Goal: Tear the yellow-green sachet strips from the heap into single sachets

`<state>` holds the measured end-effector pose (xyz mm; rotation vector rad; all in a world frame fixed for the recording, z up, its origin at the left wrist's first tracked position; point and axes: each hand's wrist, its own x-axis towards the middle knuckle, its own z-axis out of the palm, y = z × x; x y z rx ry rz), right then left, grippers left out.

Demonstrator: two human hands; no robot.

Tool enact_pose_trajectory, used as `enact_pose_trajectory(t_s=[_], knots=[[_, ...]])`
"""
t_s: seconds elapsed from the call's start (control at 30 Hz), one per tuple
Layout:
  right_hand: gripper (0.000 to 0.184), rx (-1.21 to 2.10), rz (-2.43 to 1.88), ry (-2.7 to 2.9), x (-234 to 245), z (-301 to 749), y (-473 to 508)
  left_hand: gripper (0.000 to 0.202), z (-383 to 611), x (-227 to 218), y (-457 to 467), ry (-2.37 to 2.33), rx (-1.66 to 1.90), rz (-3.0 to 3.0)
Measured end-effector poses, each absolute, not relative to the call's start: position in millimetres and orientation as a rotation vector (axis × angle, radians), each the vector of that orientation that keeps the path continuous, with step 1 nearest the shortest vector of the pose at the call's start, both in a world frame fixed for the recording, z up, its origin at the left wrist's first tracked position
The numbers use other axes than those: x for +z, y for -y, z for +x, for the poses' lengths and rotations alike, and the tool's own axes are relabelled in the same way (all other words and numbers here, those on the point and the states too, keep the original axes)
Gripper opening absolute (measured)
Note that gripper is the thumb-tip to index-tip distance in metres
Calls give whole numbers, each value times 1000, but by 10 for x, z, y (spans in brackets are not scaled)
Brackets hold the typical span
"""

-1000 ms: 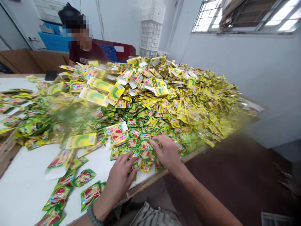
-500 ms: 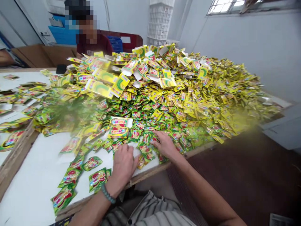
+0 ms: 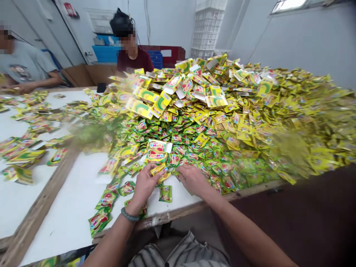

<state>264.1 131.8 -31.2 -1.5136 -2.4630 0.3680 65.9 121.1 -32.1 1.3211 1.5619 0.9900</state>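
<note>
My left hand (image 3: 145,185), with a beaded bracelet at the wrist, pinches a small yellow sachet (image 3: 159,172) between thumb and fingers. Just behind it lies an open printed carton (image 3: 157,150) with red fruit on it. My right hand (image 3: 194,180) is curled at the near edge of the heap of green sachets (image 3: 194,152); its fingertips touch the sachets there, and what they grip is hidden. A single green sachet (image 3: 165,193) lies on the white tabletop between my wrists. More green sachets (image 3: 105,200) form a row left of my left hand.
A large heap of yellow sachets (image 3: 278,126) spreads to the right, with yellow cartons (image 3: 161,104) piled on top. Wooden strips (image 3: 52,185) edge and divide the table. Two people, one in a maroon shirt (image 3: 133,63), are across the table and at far left.
My left hand has picked up a yellow sachet from the tabletop. My right hand has curled its fingers. The view has swung left, showing another person.
</note>
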Motion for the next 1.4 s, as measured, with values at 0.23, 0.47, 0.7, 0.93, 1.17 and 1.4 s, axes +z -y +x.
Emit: enact_pose_trajectory(t_s=[0.23, 0.47, 0.7, 0.93, 1.17, 1.4], knots=[[22, 925, -1226, 1683, -197, 2416, -1573, 47, 595, -416, -1264, -1253, 1135, 800], [18, 1005, -1081, 1414, -195, 2124, -1722, 39, 572, -390, -1220, -1195, 1152, 768], [29, 594, -1083, 1763, -483, 1903, -1568, 23, 589, -409, -1187, -1080, 1259, 846], [30, 1307, -1071, 1626, -428, 2000, -1627, 27, 531, -423, -1209, -1213, 1293, 878], [27, 1288, -1046, 1548, -415, 2025, -1628, 30, 483, -375, -1206, -1138, 1160, 828], [29, 1228, -1140, 1343, -396, 2071, -1654, 33, 447, -398, -1246, -1290, 1194, 870]])
